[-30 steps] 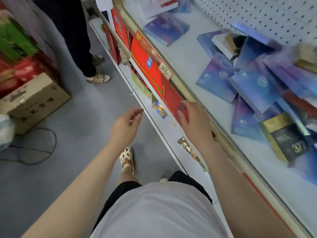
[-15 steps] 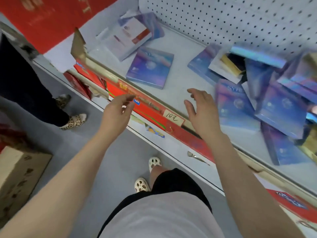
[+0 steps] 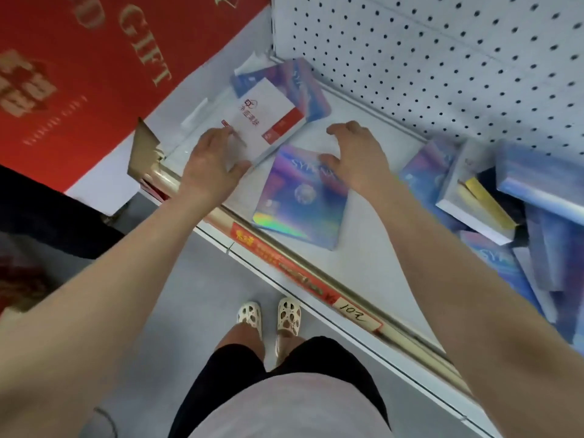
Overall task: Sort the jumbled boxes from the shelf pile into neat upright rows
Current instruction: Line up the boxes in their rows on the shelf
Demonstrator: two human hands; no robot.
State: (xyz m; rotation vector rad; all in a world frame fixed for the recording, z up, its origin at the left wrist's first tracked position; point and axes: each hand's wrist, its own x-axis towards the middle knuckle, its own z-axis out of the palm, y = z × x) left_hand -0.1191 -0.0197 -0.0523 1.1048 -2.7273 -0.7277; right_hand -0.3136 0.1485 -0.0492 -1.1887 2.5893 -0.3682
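Observation:
On the white shelf a white box with a red corner lies flat at the left end, partly over a purple box behind it. My left hand rests on the white box's near corner, fingers laid along its top and thumb at its edge. A purple iridescent box lies flat in front. My right hand hovers over its far edge with fingers spread, holding nothing. A jumbled pile of blue and purple boxes fills the right side of the shelf.
A white pegboard backs the shelf. A gold rail with a price tag reading 102 runs along the front edge. A large red gift box stands left of the shelf. A person in dark clothes is at the left.
Both hands rose from the shelf's front rail and reached in. The left hand came down on the white box; the right hand moved left, over the flat purple box.

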